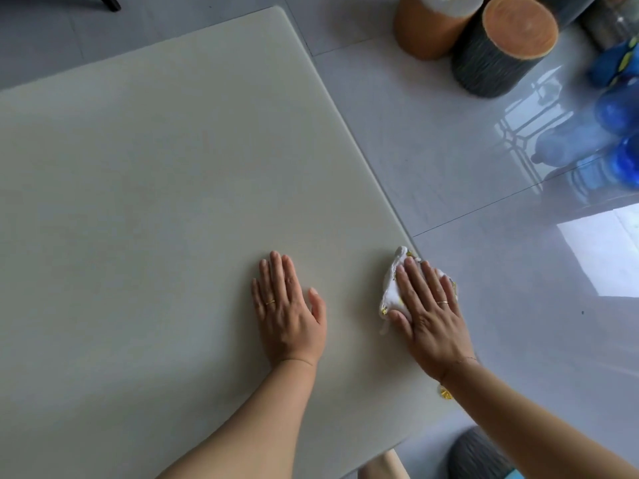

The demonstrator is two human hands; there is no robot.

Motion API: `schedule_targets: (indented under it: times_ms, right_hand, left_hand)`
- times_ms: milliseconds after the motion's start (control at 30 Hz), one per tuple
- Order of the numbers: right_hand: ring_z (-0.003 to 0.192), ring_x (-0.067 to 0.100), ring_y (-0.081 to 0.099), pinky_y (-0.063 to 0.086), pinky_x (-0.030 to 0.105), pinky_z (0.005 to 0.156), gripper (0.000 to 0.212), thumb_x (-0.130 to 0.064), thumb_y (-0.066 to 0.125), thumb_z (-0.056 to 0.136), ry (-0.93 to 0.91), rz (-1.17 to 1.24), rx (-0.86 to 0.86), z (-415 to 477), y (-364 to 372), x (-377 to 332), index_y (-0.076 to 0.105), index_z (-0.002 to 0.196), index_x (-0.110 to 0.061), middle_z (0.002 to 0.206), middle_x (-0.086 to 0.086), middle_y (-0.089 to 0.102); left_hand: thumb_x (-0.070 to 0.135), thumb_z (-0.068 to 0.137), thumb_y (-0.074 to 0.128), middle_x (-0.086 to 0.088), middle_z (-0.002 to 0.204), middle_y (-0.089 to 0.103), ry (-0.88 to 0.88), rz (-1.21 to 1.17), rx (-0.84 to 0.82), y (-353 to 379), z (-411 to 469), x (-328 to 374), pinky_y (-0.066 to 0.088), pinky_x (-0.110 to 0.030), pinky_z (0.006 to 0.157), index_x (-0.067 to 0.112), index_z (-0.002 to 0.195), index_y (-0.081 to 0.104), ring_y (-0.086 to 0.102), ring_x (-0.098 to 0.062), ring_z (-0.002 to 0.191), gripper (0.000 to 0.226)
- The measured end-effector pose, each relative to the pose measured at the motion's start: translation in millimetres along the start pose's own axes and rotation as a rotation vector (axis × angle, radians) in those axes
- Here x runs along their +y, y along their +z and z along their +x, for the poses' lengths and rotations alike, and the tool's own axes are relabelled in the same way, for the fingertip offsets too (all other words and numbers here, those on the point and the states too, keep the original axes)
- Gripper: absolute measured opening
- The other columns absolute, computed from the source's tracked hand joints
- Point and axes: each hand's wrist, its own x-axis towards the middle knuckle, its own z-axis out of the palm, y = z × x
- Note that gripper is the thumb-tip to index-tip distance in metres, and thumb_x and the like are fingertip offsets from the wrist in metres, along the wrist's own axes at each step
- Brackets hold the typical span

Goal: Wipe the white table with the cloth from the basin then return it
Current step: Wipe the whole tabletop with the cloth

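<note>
The white table (166,188) fills most of the view. A white cloth (392,292) with small yellow marks lies bunched at the table's right edge. My right hand (430,312) presses flat on the cloth with straight fingers and covers much of it. My left hand (288,309) rests flat on the bare tabletop, a hand's width left of the cloth, fingers spread. No basin is in view.
Two round stools (508,46) with orange tops stand on the glossy tiled floor beyond the table's right edge. Blue bottles (619,108) lie at the far right. A dark round stool (477,458) sits at the bottom right near my arm.
</note>
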Motion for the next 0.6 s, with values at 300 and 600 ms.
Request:
schedule_targets:
  times_ms: [300,600]
  right_hand:
    - [0.145,0.026,0.009,0.008,0.045,0.116,0.067,-0.053,0.018,0.097,0.020,0.010,0.008,-70,20,-19,0.026,0.147,-0.010,0.156,0.007,0.020]
    - [0.146,0.021,-0.007,-0.007,0.041,0.118,0.074,-0.061,-0.001,0.091,0.340,0.044,0.013,-95,27,-7,0.006,0.150,-0.018,0.158,-0.001,-0.003]
  left_hand:
    - [0.030,0.087,0.035,-0.016,0.150,0.035,0.017,-0.035,0.033,1,-1,0,0.022,-0.049,0.115,0.000,0.141,0.040,0.031,-0.035,0.140,0.062]
    - [0.033,0.087,0.031,-0.015,0.152,0.032,0.019,-0.055,0.023,3,-3,0,0.016,-0.046,0.116,0.002,0.142,0.037,0.027,-0.033,0.142,0.064]
